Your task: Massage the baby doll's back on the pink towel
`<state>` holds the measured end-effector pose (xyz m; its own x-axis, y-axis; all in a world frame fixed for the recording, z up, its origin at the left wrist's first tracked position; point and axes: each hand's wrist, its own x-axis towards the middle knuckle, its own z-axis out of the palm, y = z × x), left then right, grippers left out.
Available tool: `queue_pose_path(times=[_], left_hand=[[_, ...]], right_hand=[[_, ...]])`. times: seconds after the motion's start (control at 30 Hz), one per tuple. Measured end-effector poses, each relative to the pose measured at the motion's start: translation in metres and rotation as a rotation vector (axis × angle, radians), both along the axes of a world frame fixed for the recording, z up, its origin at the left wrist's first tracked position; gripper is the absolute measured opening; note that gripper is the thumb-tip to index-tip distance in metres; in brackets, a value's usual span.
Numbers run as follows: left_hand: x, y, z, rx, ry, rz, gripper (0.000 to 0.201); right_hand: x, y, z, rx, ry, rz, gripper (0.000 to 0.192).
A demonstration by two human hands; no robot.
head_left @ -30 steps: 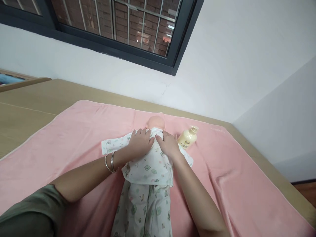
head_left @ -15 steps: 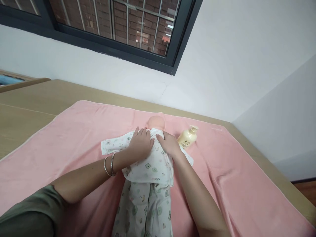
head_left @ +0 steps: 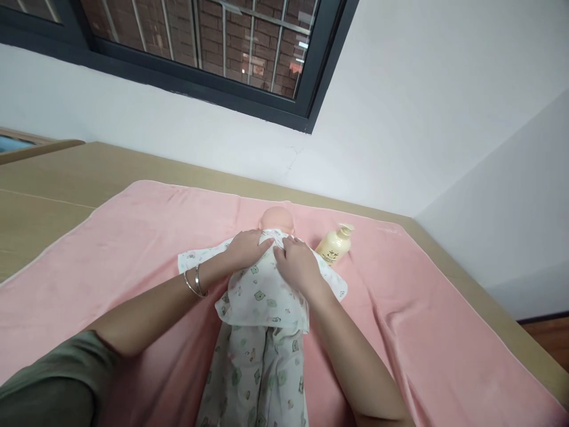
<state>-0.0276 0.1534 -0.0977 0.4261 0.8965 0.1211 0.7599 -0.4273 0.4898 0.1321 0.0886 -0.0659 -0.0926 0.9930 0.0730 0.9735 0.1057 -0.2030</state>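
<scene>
A baby doll (head_left: 276,219) lies on its back on a pink blanket (head_left: 115,255), its bald head at the far end. It is dressed in a white printed baby shirt (head_left: 262,299) and matching baby trousers (head_left: 255,367). At the left side of the neckline, my left hand (head_left: 244,249) has its fingers closed on the shirt's collar, thumb pointing inward. My right hand (head_left: 299,264) pinches the collar from the right, close to the left one. Bunched cloth shows between the two thumbs. The fingertips are partly hidden.
A cream pump bottle (head_left: 334,244) leans on the blanket right of the doll, near the shirt's right sleeve. Beneath the blanket is a wooden surface (head_left: 53,184). Behind it rises a white wall (head_left: 377,148) with a dark window frame (head_left: 195,80).
Both hands have drawn closer to the neckline and gripped the collar. My left hand's fingers, earlier spread over the chest, are now bent at the collar. The view has shifted slightly.
</scene>
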Motion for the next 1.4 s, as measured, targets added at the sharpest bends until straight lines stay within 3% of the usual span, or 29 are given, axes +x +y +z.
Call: queue_pose_path(times=[0.2, 0.27, 0.43, 0.6, 0.87, 1.27, 1.4], left_hand=[[0.018, -0.037, -0.017, 0.370, 0.199, 0.046, 0.047], [0.021, -0.042, -0.022, 0.413, 0.190, 0.053, 0.047], [0.013, -0.022, -0.014, 0.202, 0.057, 0.028, 0.035], [0.003, -0.004, 0.001, -0.036, -0.014, 0.040, 0.045], [0.007, -0.004, -0.009, 0.089, 0.067, 0.053, 0.040], [-0.001, 0.014, -0.009, 0.048, 0.014, 0.054, 0.045], [0.005, 0.003, -0.012, 0.134, 0.054, 0.057, 0.039]], right_hand=[[0.028, 0.024, -0.007, -0.138, 0.182, -0.077, 0.065], [0.029, 0.026, -0.010, -0.127, 0.174, -0.080, 0.066], [0.014, 0.016, -0.010, -0.045, 0.074, -0.074, 0.056], [-0.005, 0.003, -0.011, 0.027, -0.013, -0.057, 0.056], [0.003, 0.016, -0.021, -0.021, 0.092, -0.098, 0.067], [-0.013, 0.022, -0.027, 0.065, 0.120, -0.159, 0.065], [0.000, 0.025, -0.025, 0.029, 0.159, -0.122, 0.066]])
